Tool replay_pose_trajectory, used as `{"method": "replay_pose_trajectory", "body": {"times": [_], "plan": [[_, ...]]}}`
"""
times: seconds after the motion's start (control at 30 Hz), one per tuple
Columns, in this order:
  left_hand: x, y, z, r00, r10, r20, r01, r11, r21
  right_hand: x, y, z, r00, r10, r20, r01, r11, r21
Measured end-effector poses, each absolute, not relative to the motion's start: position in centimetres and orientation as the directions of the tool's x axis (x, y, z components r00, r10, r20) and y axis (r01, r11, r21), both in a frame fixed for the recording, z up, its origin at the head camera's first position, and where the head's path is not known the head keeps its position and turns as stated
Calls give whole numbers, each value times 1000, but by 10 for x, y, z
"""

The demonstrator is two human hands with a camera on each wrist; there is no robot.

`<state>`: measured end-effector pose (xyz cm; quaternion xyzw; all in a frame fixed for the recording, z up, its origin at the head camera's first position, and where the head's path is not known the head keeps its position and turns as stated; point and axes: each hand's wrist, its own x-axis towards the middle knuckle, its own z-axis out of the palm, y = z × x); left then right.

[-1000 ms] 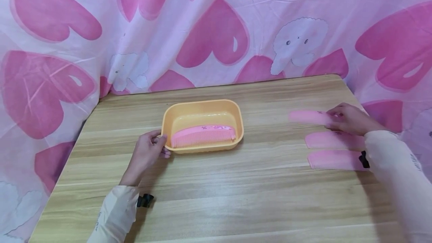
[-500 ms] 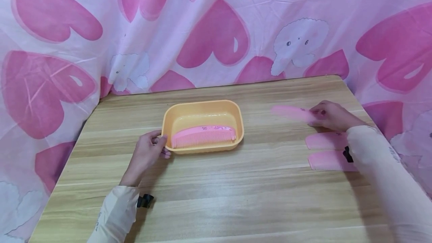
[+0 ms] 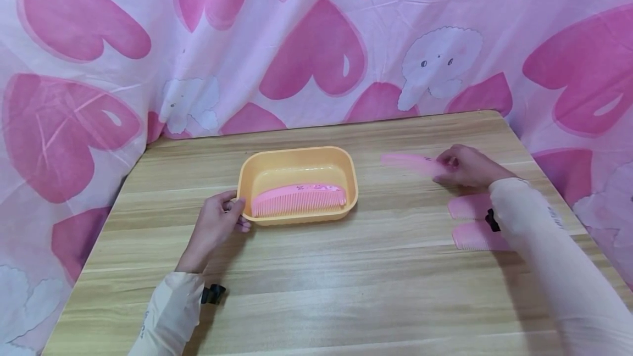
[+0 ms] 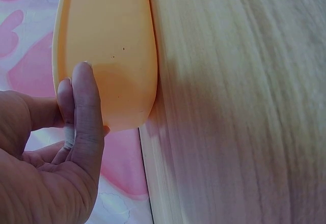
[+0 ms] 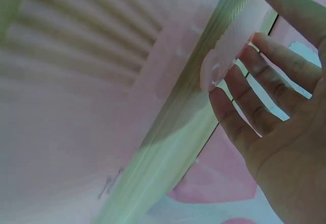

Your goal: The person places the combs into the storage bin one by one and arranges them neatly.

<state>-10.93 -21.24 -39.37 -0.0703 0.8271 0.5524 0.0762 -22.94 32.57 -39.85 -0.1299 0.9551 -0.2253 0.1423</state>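
Pink comb [image 3: 409, 162] is pinched in the right hand [image 3: 467, 166], right of the yellow-orange tray [image 3: 296, 159], whose left end the left hand [image 3: 217, 218] grips; apparently the transfer step, next calling for clearing the rim and lowering beside the tray's comb [image 3: 298, 197]

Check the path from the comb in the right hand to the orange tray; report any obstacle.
Only bare tabletop shows between the held comb and the tray; no object stands there. The tray's right wall would need clearing, and another comb lies inside.
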Motion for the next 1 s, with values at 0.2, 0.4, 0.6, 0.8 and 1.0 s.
{"method": "replay_pose_trajectory", "body": {"times": [0.2, 0.4, 0.6, 0.8, 1.0], "plan": [[-110, -212, -392, -977, -33, -208, -205, 392, 897, -234, 318, -401, -919, -317, -236, -167, 853, -494], [-110, -213, -393, -978, -27, -206, -201, 386, 900, -239, 309, -403, -907, -322, -272, -147, 846, -512], [-109, -214, -394, -980, -24, -197, -191, 376, 907, -241, 299, -404, -910, -290, -297, -98, 845, -525], [-110, -214, -395, -980, -21, -199, -193, 371, 908, -245, 295, -406, -915, -272, -298, -65, 828, -557], [-110, -214, -394, -979, -24, -205, -199, 374, 906, -247, 284, -394, -935, -267, -234, -98, 827, -554]]}}
